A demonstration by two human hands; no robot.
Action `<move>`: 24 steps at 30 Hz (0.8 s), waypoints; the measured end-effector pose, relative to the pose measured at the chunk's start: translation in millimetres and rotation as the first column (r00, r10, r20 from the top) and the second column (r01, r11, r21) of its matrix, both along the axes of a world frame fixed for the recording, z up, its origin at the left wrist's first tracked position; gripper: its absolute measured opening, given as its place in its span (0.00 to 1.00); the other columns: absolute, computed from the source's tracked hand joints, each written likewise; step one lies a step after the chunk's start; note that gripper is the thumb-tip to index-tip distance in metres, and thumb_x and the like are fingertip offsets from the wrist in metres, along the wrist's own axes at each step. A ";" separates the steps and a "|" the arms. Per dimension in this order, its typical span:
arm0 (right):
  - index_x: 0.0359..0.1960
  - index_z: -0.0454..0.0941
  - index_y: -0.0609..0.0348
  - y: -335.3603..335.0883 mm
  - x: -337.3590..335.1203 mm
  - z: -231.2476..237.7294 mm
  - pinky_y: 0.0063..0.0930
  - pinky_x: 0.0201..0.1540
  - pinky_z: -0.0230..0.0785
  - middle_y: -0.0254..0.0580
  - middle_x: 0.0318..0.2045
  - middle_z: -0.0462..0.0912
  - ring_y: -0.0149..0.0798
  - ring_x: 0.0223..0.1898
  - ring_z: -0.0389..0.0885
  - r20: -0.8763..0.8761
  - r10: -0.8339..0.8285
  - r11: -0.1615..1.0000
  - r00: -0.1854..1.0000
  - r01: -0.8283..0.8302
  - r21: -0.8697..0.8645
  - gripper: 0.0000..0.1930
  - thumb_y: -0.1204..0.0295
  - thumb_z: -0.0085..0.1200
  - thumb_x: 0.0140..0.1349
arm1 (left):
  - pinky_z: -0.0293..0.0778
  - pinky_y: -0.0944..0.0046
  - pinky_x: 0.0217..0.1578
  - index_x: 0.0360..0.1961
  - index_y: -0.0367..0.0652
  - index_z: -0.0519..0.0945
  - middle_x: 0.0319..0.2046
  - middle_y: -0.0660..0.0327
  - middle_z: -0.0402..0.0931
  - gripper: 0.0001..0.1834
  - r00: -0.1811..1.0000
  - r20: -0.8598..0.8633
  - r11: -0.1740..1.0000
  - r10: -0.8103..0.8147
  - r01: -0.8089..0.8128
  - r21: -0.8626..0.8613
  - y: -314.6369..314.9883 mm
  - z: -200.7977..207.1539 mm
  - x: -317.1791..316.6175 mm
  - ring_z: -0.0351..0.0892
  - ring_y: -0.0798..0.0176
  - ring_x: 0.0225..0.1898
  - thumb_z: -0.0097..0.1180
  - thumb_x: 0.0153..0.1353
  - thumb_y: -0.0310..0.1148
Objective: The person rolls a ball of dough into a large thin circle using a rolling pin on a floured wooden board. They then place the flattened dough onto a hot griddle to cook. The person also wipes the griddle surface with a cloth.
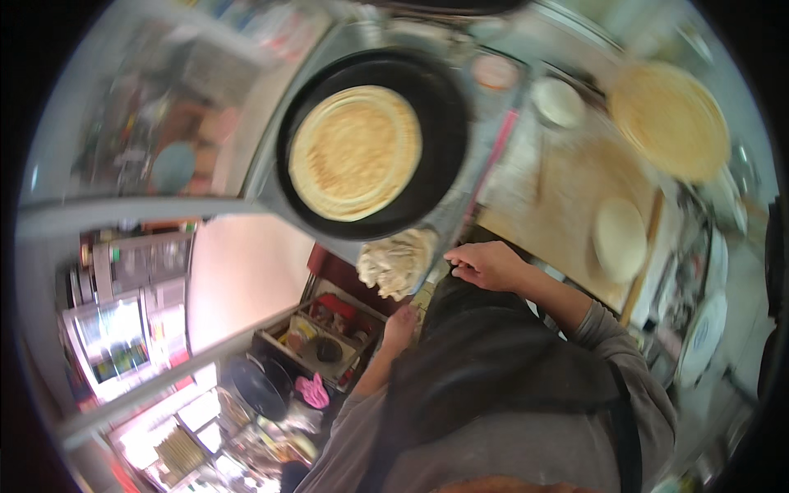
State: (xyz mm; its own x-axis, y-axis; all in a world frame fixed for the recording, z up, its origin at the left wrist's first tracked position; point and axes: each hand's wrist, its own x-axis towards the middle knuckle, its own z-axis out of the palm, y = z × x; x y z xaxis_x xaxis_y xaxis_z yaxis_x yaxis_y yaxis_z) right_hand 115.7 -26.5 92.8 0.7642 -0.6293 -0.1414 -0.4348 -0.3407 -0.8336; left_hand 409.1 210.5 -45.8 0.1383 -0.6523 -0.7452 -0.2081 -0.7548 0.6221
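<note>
Grey-sleeved right hand (491,264), fingers (465,255) curled in, left hand (400,327) near crumpled cloth (396,261), grip unclear

the straight way from the left hand (400,329) to the pan (445,160) is blocked by the crumpled pale bundle (394,264) at its near rim. from the right hand (486,264), the board (563,218) can be reached over its near left corner; farther right, passage along the surface is obstructed by the pale dough disc (620,240).
</note>
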 end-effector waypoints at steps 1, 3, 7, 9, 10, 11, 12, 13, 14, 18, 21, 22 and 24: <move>0.54 0.79 0.50 16.2 -33.4 -7.4 0.48 0.42 0.78 0.45 0.38 0.86 0.53 0.42 0.86 -0.002 -0.088 0.996 0.996 0.088 0.034 0.17 0.64 0.61 0.65 | 0.81 0.65 0.40 0.56 0.40 0.82 0.42 0.58 0.86 0.17 0.998 -0.021 0.998 -0.062 0.061 -0.012 -25.0 10.8 -13.4 0.85 0.64 0.40 0.58 0.72 0.38; 0.54 0.79 0.51 51.4 -103.2 -24.1 0.49 0.43 0.78 0.46 0.37 0.85 0.54 0.42 0.86 -0.009 -0.317 0.945 0.948 0.317 0.079 0.16 0.63 0.60 0.66 | 0.81 0.66 0.42 0.57 0.39 0.82 0.43 0.58 0.86 0.17 0.976 -0.042 0.965 -0.212 0.202 -0.165 -86.6 28.9 -53.5 0.84 0.65 0.42 0.59 0.72 0.35; 0.54 0.79 0.50 134.3 -220.4 -49.1 0.50 0.45 0.77 0.47 0.41 0.85 0.55 0.45 0.85 -0.094 -0.693 0.721 0.715 0.684 -0.110 0.17 0.62 0.59 0.67 | 0.79 0.64 0.48 0.64 0.38 0.76 0.49 0.56 0.84 0.23 0.826 0.065 0.697 -0.560 0.512 -0.502 -211.6 55.5 -172.0 0.83 0.63 0.49 0.62 0.70 0.35; 0.55 0.79 0.50 171.9 -263.8 -53.2 0.50 0.48 0.77 0.47 0.44 0.85 0.55 0.47 0.85 -0.189 -0.814 0.577 0.549 0.801 -0.158 0.17 0.61 0.58 0.67 | 0.78 0.59 0.53 0.67 0.38 0.73 0.58 0.51 0.79 0.30 0.739 0.125 0.579 -0.662 0.610 -0.541 -262.7 59.9 -240.8 0.81 0.57 0.55 0.65 0.67 0.36; 0.55 0.79 0.50 189.2 -280.3 -53.9 0.50 0.48 0.77 0.48 0.44 0.85 0.55 0.48 0.85 -0.244 -0.870 0.468 0.429 0.874 -0.131 0.17 0.61 0.58 0.67 | 0.77 0.57 0.56 0.69 0.38 0.71 0.63 0.48 0.75 0.33 0.667 0.176 0.484 -0.724 0.673 -0.560 -285.8 59.2 -275.6 0.79 0.54 0.59 0.68 0.65 0.36; 0.55 0.79 0.50 208.8 -295.6 -52.5 0.51 0.49 0.77 0.48 0.45 0.85 0.55 0.48 0.85 -0.270 -0.917 0.336 0.293 0.933 -0.129 0.17 0.61 0.58 0.67 | 0.74 0.54 0.60 0.70 0.37 0.70 0.66 0.45 0.72 0.37 0.597 0.275 0.394 -0.754 0.746 -0.537 -305.7 56.5 -309.3 0.76 0.50 0.63 0.69 0.63 0.37; 0.55 0.79 0.50 224.5 -309.5 -52.5 0.51 0.50 0.77 0.48 0.45 0.85 0.55 0.49 0.85 -0.317 -0.937 0.194 0.146 0.973 -0.124 0.17 0.61 0.57 0.68 | 0.72 0.51 0.64 0.71 0.36 0.68 0.69 0.42 0.68 0.40 0.515 0.351 0.303 -0.782 0.806 -0.508 -325.3 51.3 -344.4 0.73 0.46 0.67 0.71 0.61 0.39; 0.56 0.79 0.50 240.7 -324.3 -52.3 0.51 0.50 0.77 0.48 0.46 0.85 0.55 0.49 0.84 -0.377 -0.926 0.097 0.014 0.974 -0.203 0.17 0.61 0.57 0.67 | 0.69 0.50 0.66 0.71 0.35 0.67 0.69 0.41 0.68 0.42 0.455 0.423 0.209 -0.784 0.835 -0.510 -341.0 43.7 -380.4 0.71 0.45 0.68 0.71 0.61 0.40; 0.56 0.79 0.50 257.7 -339.9 -52.7 0.52 0.51 0.77 0.49 0.47 0.85 0.55 0.50 0.84 -0.423 -0.897 -0.009 -0.132 0.960 -0.281 0.18 0.62 0.57 0.67 | 0.67 0.49 0.68 0.72 0.34 0.67 0.70 0.40 0.67 0.43 0.395 0.487 0.112 -0.779 0.852 -0.512 -356.2 35.5 -416.5 0.70 0.43 0.69 0.72 0.60 0.41; 0.63 0.76 0.54 317.4 -395.5 -64.8 0.49 0.57 0.75 0.49 0.55 0.83 0.54 0.56 0.82 -0.363 -0.700 -0.286 -0.615 0.707 -0.647 0.26 0.64 0.61 0.63 | 0.64 0.48 0.70 0.72 0.31 0.66 0.70 0.37 0.65 0.47 0.131 0.556 -0.181 -0.821 0.864 -0.470 -384.6 15.0 -542.5 0.67 0.41 0.71 0.72 0.58 0.46; 0.66 0.74 0.54 330.9 -424.9 -80.4 0.49 0.66 0.67 0.46 0.59 0.79 0.49 0.63 0.77 -0.403 -0.603 -0.224 -0.688 0.631 -0.743 0.30 0.65 0.63 0.60 | 0.72 0.49 0.61 0.67 0.29 0.72 0.62 0.38 0.75 0.44 -0.057 0.523 -0.248 -0.851 0.920 -0.303 -397.0 30.6 -599.1 0.76 0.41 0.63 0.72 0.58 0.49; 0.66 0.73 0.54 328.5 -432.2 -85.9 0.49 0.68 0.64 0.45 0.60 0.78 0.48 0.64 0.75 -0.433 -0.586 -0.169 -0.685 0.626 -0.762 0.30 0.66 0.62 0.60 | 0.75 0.50 0.57 0.64 0.29 0.74 0.57 0.40 0.79 0.42 -0.162 0.464 -0.268 -0.871 0.948 -0.173 -401.4 38.4 -610.8 0.80 0.43 0.59 0.72 0.58 0.50; 0.67 0.73 0.54 319.1 -442.1 -95.4 0.49 0.71 0.60 0.44 0.61 0.76 0.45 0.66 0.72 -0.504 -0.517 -0.091 -0.692 0.630 -0.771 0.29 0.66 0.59 0.62 | 0.78 0.51 0.51 0.60 0.29 0.78 0.49 0.44 0.84 0.38 -0.275 0.355 -0.291 -0.893 0.957 0.009 -410.4 52.2 -621.4 0.84 0.47 0.50 0.71 0.59 0.50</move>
